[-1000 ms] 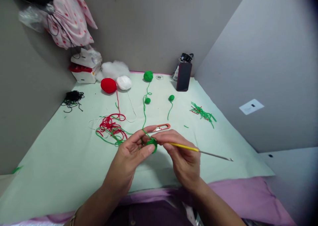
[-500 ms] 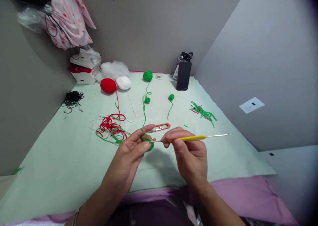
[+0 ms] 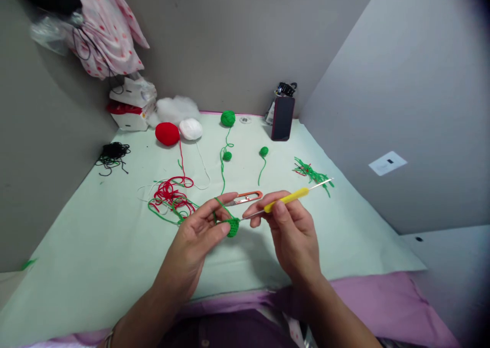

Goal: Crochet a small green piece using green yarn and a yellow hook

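Between thumb and fingers, my left hand [image 3: 197,233] pinches a small green crochet piece [image 3: 233,228]. Green yarn [image 3: 222,178] passes over its raised index finger and runs back to a green yarn ball [image 3: 228,118]. My right hand [image 3: 293,230] is closed on the yellow handle of a crochet hook [image 3: 287,200]. The hook's metal tip points left and meets the upper edge of the green piece; whether it sits inside a loop I cannot make out. Behind the hands lie thread snips [image 3: 247,197] with an orange handle, partly hidden by my left fingers.
Tangled red and green yarn [image 3: 170,195] lies left of my hands. Farther back are a red yarn ball [image 3: 167,133], a white one [image 3: 190,129] and two small green crochet balls [image 3: 264,151]. A phone [image 3: 283,118] stands upright at the back; green yarn scraps [image 3: 314,173] lie right.
The hook has tilted, its rear end rising and shifting left, and its tip has drawn to the right edge of the green piece. More of that piece shows beside my left thumb.
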The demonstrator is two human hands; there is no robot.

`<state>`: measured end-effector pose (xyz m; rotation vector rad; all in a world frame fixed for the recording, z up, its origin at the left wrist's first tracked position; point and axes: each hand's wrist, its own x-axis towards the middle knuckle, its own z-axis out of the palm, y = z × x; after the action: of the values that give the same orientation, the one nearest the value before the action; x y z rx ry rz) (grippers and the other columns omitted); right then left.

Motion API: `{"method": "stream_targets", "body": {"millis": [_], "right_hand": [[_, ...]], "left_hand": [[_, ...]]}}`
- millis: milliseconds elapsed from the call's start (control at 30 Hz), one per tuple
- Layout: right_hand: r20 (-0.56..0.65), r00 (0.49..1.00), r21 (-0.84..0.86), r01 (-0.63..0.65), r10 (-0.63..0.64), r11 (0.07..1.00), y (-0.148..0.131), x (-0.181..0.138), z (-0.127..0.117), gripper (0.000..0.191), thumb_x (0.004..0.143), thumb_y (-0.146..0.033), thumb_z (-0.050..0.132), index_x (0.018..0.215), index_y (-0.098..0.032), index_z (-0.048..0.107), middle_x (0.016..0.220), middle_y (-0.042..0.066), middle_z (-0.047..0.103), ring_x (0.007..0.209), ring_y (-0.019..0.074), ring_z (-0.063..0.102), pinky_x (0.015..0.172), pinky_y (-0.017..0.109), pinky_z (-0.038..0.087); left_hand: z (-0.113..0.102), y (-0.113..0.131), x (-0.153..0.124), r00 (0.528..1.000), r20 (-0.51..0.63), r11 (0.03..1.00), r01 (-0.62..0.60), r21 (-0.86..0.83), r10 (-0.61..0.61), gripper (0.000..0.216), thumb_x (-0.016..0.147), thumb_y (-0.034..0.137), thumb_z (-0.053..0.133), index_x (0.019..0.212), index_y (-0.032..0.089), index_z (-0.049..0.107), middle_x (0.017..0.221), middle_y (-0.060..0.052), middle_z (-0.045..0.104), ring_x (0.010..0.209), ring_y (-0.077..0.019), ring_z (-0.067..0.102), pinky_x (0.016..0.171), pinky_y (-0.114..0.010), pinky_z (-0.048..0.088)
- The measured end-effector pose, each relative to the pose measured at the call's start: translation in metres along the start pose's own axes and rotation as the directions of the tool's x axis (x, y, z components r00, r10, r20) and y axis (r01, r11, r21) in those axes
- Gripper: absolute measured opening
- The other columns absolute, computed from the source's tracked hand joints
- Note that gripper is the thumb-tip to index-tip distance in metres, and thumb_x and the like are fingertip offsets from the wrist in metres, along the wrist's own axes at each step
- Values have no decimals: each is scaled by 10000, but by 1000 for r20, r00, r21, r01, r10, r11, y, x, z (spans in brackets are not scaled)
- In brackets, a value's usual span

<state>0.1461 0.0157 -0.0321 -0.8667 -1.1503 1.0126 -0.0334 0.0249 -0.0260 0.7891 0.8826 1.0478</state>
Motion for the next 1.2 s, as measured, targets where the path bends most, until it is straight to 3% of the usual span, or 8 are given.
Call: {"method": "stream_targets", "body": {"millis": [400, 533, 633, 767, 833, 900, 1067, 1200], "right_hand": [[131, 960, -310, 277, -248, 910, -6, -8, 1, 220, 1127, -255, 538, 1131, -241, 758, 979, 61, 828, 825, 181, 783, 754, 338, 674], [382, 779, -528, 626, -497, 574, 0, -11, -1, 251, 1075, -161, 603, 1259, -259, 743, 1053, 90, 845, 896, 223, 806, 775, 374, 698], [487, 683, -591, 716, -544, 370, 2, -13, -1, 360, 1008, -57, 671, 1282, -272, 762, 1095, 91, 851, 951, 222, 816, 823, 352, 702], [230, 848, -493, 525, -478, 693, 1, -10, 0, 259, 1071, -145, 608, 1223, -248, 790, 1023, 87, 840, 912, 226, 791, 758, 371, 680], [74, 932, -291, 361, -355, 886, 1, -6, 0, 211, 1094, -245, 602, 1127, -252, 810, 921, 69, 816, 788, 208, 756, 680, 359, 653], [50, 963, -164, 270, -266, 949, 2, -2, 2, 191, 1082, -310, 644, 1051, -254, 824, 882, 57, 807, 754, 199, 740, 668, 349, 642], [161, 927, -334, 374, -339, 865, 3, -5, 8, 203, 1068, -189, 652, 1141, -266, 824, 996, 67, 848, 943, 225, 792, 861, 410, 666], [280, 846, -559, 528, -454, 639, 5, -15, 6, 365, 1035, -104, 659, 1323, -295, 778, 1139, 92, 834, 1014, 239, 798, 835, 396, 680]], "left_hand": [[-3, -2, -1, 997, 11, 994, -77, 74, 77, 356, 857, 261, 896, 1204, 340, 871, 871, 11, 680, 877, -170, 613, 877, -277, 489], [2, -2, -2, 995, -39, 996, -93, -10, 92, 424, 805, 235, 949, 1206, 346, 865, 837, 37, 675, 839, -136, 601, 822, -228, 485], [5, -1, 1, 997, 42, 980, 66, -189, -59, 494, 773, 303, 976, 1251, 298, 848, 851, 20, 705, 817, -134, 616, 804, -237, 497], [1, 0, 4, 974, 115, 931, 219, -291, -193, 478, 743, 352, 978, 1184, 205, 866, 1054, -69, 786, 944, -190, 667, 938, -316, 502], [-1, 0, 4, 984, 65, 951, 179, -251, -168, 449, 739, 340, 969, 1159, 214, 873, 1031, -57, 771, 941, -206, 654, 960, -348, 484], [0, -1, 2, 993, 47, 978, 118, -174, -111, 441, 749, 329, 955, 1172, 238, 873, 957, -37, 742, 925, -213, 626, 975, -366, 467], [5, -3, -1, 998, 59, 998, 19, -63, -15, 385, 788, 349, 947, 1163, 285, 884, 883, -8, 701, 896, -190, 596, 944, -331, 471], [7, -5, 1, 999, -21, 983, 43, -179, -48, 482, 710, 347, 1015, 1170, 296, 880, 841, 15, 719, 880, -163, 642, 920, -295, 498]]}}
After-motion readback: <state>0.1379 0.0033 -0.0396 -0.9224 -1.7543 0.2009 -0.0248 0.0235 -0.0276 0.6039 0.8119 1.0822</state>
